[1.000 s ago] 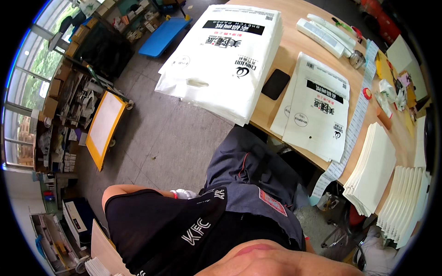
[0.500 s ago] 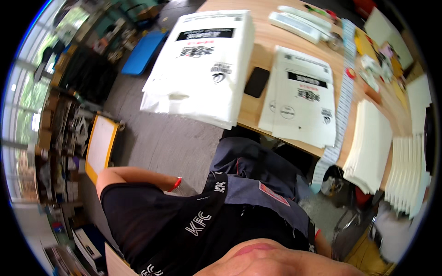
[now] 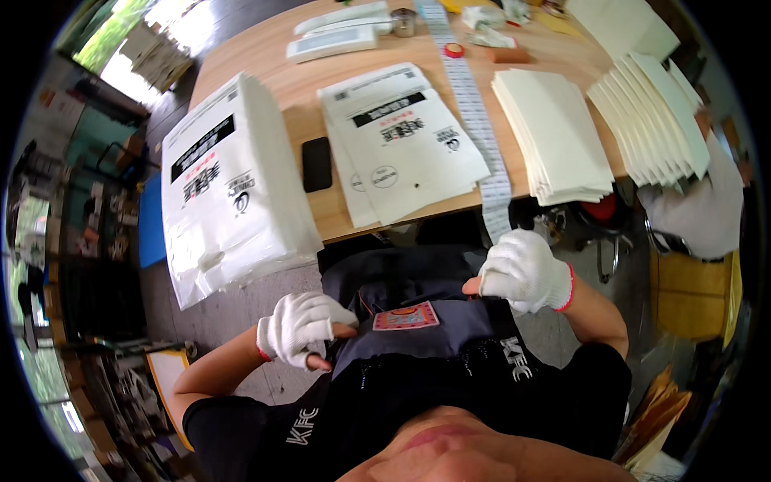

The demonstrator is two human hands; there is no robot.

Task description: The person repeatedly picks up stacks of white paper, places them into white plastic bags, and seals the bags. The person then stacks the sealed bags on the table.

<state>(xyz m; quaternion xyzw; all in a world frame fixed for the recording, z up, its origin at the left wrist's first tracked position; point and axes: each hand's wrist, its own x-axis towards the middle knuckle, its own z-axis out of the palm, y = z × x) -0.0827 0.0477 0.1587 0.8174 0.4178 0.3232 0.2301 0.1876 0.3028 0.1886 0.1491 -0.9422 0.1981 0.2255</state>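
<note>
My left hand (image 3: 303,328), in a white knit glove with bare thumb and fingertip, is beside the left edge of the grey apron (image 3: 438,329) on my lap. Its thumb and a finger stand apart, with nothing visible between them. On the other side, my right hand (image 3: 526,273) wears a matching glove with a red cuff. Its fingers are curled in and its bare thumb points toward the apron's right edge; what they may hold is hidden. A red patterned patch (image 3: 405,316) lies on the apron between the hands.
On the wooden table (image 3: 265,48) are a thick stack of white plastic bags (image 3: 217,193), a black phone (image 3: 317,164), flat white bags (image 3: 409,153), a label strip (image 3: 474,112) and cream paper stacks (image 3: 554,136). A stool (image 3: 606,213) and a person in grey (image 3: 699,209) are at right.
Both gloved hands have come into view over my lap; before, they were hidden behind my body. My view has turned left, now facing the table more squarely.
</note>
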